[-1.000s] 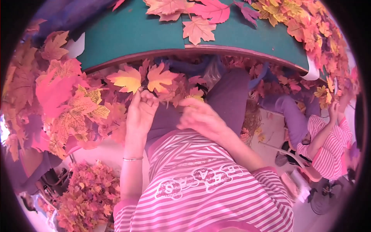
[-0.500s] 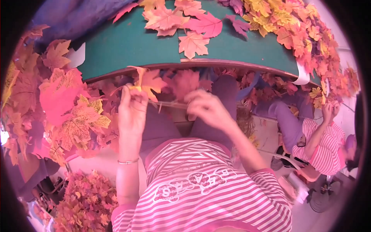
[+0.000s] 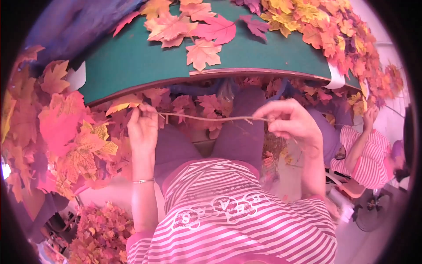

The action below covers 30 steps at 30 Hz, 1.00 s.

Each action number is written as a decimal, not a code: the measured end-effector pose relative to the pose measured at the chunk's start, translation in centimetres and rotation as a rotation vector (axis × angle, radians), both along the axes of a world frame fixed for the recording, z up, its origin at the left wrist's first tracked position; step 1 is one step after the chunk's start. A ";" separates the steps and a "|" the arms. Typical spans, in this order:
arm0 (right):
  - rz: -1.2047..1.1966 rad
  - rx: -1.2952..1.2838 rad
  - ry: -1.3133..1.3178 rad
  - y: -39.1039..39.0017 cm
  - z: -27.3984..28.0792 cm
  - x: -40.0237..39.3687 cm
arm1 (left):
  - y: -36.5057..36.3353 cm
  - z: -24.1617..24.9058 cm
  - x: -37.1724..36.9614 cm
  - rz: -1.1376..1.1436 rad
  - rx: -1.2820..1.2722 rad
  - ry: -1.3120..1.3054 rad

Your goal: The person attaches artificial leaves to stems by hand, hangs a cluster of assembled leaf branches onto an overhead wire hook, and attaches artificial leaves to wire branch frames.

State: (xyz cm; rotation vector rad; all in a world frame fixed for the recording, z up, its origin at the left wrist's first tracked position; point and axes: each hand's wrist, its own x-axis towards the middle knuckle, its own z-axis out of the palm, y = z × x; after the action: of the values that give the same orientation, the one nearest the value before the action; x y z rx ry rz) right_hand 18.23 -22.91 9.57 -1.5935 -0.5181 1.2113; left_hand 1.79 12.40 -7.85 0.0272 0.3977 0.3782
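A thin brown artificial stem [image 3: 206,118] stretches nearly level over my lap, bowed slightly. My left hand [image 3: 144,127] pinches its left end between thumb and fingers. A yellow-orange artificial leaf [image 3: 124,104] sticks out just past those fingertips; whether it is fixed to the stem cannot be made out. At the other end, my right hand [image 3: 295,123] has thumb and fingers closed on the stem. Small side twigs show on it near each hand.
A green table [image 3: 136,61] curves ahead, with loose maple leaves [image 3: 204,53] on top. Leaf garlands hang at left [image 3: 66,119] and a leaf heap [image 3: 103,233] lies below. Another person in a striped shirt [image 3: 367,156] sits at right.
My right hand has moved right along the stem, away from my left hand, exposing more of it. The leaf at my left fingers has swung from upright over to the left.
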 end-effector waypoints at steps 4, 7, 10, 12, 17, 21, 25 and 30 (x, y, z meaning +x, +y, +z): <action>0.015 -0.224 -0.551 -7.7 -2.5 -2.1 | -4.1 3.5 0.7 -0.077 0.022 0.131; -0.204 -0.383 -0.470 -15.9 -5.5 -6.0 | -7.0 1.7 0.6 -0.137 -0.077 0.095; -0.218 -0.605 -0.517 -21.4 -12.7 -11.1 | -8.2 3.3 0.4 -0.329 0.376 0.141; 0.177 -0.616 -0.810 -21.0 -15.1 -9.7 | -8.7 2.1 -0.2 -0.519 0.595 0.150; 0.091 0.043 -1.069 3.1 2.2 1.9 | -10.8 2.3 -0.3 -0.662 0.546 0.220; -0.221 0.370 -1.366 17.2 6.8 14.4 | -11.2 1.4 -1.4 -0.759 0.299 0.256; -0.434 0.122 -1.377 24.6 4.4 28.2 | -11.2 1.1 -3.3 -0.769 0.091 0.352; -0.593 -0.153 -1.367 26.0 2.6 31.7 | -9.9 1.6 -3.6 -0.748 0.101 0.395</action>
State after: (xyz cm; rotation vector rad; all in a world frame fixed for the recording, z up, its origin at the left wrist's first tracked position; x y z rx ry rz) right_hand 49.94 3.12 12.13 -2.3311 -0.6851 -0.4334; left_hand -1.86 2.49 -6.24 0.3439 0.7216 -0.3553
